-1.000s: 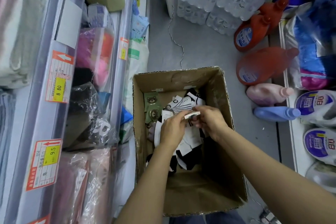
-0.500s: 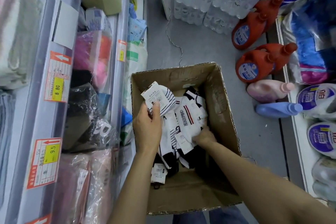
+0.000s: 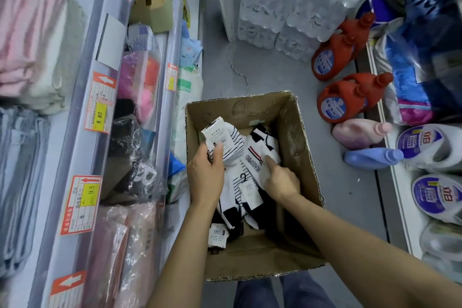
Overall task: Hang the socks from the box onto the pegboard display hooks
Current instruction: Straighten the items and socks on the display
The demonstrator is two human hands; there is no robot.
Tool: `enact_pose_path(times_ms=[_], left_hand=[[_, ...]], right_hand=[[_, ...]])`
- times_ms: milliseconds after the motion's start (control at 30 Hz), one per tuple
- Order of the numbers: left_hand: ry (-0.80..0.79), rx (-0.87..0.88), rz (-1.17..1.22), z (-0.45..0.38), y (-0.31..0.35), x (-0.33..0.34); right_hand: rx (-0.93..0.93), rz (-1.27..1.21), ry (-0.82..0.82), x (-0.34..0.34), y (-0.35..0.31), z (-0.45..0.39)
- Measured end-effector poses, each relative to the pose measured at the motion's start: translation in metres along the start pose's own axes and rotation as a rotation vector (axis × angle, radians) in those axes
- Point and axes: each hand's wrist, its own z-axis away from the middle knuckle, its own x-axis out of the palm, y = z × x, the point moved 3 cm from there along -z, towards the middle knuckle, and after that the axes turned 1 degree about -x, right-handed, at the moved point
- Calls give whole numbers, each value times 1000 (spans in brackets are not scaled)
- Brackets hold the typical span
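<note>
An open cardboard box [image 3: 295, 132] stands on the floor between two shelf rows. Inside lies a heap of black-and-white socks [image 3: 240, 197] with paper labels. My left hand [image 3: 206, 175] grips a striped white sock pack [image 3: 225, 142] by its card label, thumb on top, lifted over the box's left side. My right hand [image 3: 281, 179] reaches into the heap, its index finger pressing on a white sock printed with letters [image 3: 260, 157]; the other fingers curl under. No pegboard or hooks show.
Shelves of bagged textiles and price tags [image 3: 98, 107] line the left. Red detergent jugs [image 3: 350, 102], pink and blue bottles [image 3: 370, 156] and shrink-wrapped water packs [image 3: 287, 2] stand on the grey floor right of and behind the box. White jugs [image 3: 435, 195] fill the right shelf.
A second ago both hands pinched one label over the heap. My left hand then lifted the striped pack to the box's left, and my right hand went down into the socks.
</note>
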Motion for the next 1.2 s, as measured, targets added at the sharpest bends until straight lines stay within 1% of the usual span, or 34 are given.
enact_pose_path(times_ms=[133, 200, 267, 333, 500, 600, 667, 767, 900, 967, 1067, 1200], left_hand=[[27, -5, 3, 7, 7, -10], [41, -21, 46, 11, 10, -19], [53, -40, 107, 15, 11, -28], [86, -63, 173, 19, 11, -40], [182, -76, 357, 41, 20, -67], [233, -84, 426, 64, 27, -79], [280, -80, 426, 82, 33, -87], [380, -87, 466, 118, 42, -98], [500, -94, 545, 172, 52, -108], [571, -97, 604, 202, 58, -115], [689, -78, 620, 250, 68, -130], [800, -81, 697, 314, 74, -150]], right_hand=[[-64, -641, -8, -29, -11, 14], [-44, -911, -92, -45, -18, 21], [-90, -1057, -195, -56, -26, 28], [-183, -1019, -208, -68, -36, 36], [-325, -896, -100, -98, -55, 59], [-402, -862, -120, -113, -63, 70], [-500, -831, -123, -121, -66, 78], [-635, -768, -204, -134, -69, 101], [-822, -708, -219, -153, -70, 141], [-880, -698, -241, -160, -72, 163], [-978, -679, -282, -169, -77, 200], [-1084, -679, -362, -168, -91, 254]])
